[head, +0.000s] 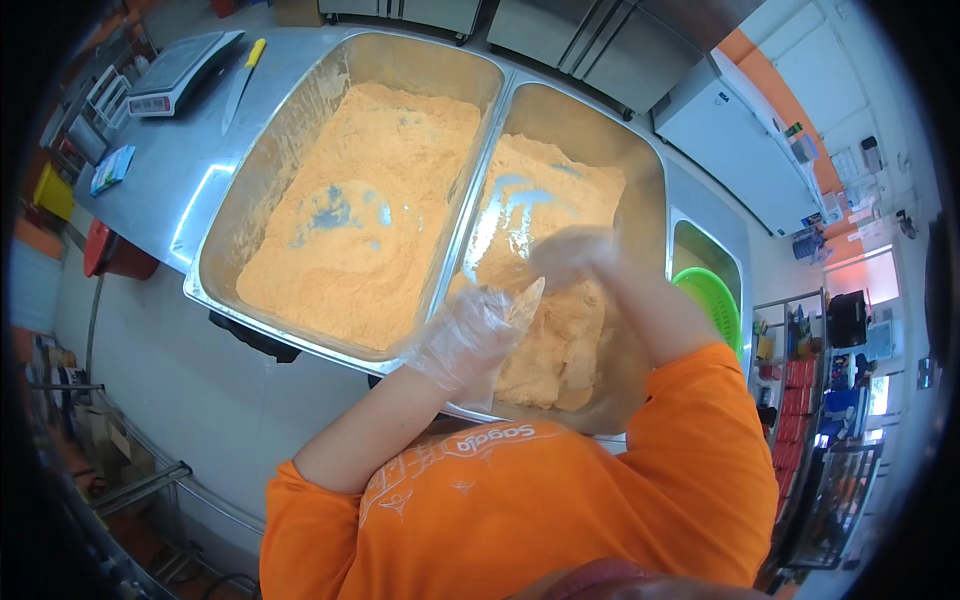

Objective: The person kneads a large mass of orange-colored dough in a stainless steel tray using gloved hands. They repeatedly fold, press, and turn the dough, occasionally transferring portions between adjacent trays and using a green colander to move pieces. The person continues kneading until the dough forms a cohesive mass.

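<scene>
Two deep stainless steel pans stand side by side, the left pan (247, 172) and the right pan (637, 180), each holding orange-tinted powder (375, 150). My left hand (465, 330), in a clear plastic glove, grips a powder-coated piece (529, 301) over the right pan's near left side. My right hand (574, 257), gloved too and blurred by motion, is just above and right of that piece; whether it holds anything cannot be told. Below both hands, several coated pieces (555, 352) lie heaped in the near part of the right pan. Bare metal shows through the powder in both pans.
On the steel table (169, 180) to the left are a digital scale (184, 71), a yellow-handled knife (244, 82) and a small packet (112, 169). A green plastic basket (709, 304) sits in a smaller pan at right. A red bin (116, 251) stands below the table's left edge.
</scene>
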Tool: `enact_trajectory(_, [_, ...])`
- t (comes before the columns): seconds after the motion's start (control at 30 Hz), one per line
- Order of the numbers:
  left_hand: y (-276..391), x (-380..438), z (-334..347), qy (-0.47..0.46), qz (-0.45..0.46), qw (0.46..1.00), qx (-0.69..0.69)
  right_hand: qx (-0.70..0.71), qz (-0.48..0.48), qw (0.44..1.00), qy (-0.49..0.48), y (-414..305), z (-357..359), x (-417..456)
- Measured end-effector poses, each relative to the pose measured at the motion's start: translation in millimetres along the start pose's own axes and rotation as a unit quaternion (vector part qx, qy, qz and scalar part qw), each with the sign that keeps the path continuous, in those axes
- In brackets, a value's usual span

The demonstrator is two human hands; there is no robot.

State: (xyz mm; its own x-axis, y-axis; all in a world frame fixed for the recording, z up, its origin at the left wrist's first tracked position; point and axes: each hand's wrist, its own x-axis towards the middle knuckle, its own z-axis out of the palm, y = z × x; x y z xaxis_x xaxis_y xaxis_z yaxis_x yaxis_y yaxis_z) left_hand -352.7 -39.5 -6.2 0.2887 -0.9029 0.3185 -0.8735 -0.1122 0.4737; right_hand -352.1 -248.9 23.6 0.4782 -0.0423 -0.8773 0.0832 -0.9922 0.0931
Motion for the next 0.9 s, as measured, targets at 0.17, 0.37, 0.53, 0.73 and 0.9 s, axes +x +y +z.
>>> enact_trajectory(0.17, [6.1,-0.7,4.4,0.011,0.017,1.000,-0.012,0.002,0.185,0.949,0.254,174.4,72.2,62.2])
enact_trajectory(0.37, [6.3,-1.9,-2.8,-0.206,-0.035,0.978,0.014,-0.119,0.277,0.870,0.390,178.9,85.7,82.1])
enact_trajectory(0.53, [5.3,-7.4,9.5,-0.152,-0.001,0.986,0.075,-0.030,0.199,0.980,-0.005,153.4,64.3,62.5])
enact_trajectory(0.73, [5.6,-2.2,-3.1,-0.192,0.035,0.979,0.063,0.285,0.269,0.870,0.299,183.0,32.4,63.0])
enact_trajectory(0.9, [4.4,6.9,-9.6,-0.309,0.045,0.949,0.042,-0.039,0.154,0.946,0.283,142.3,-13.2,130.9])
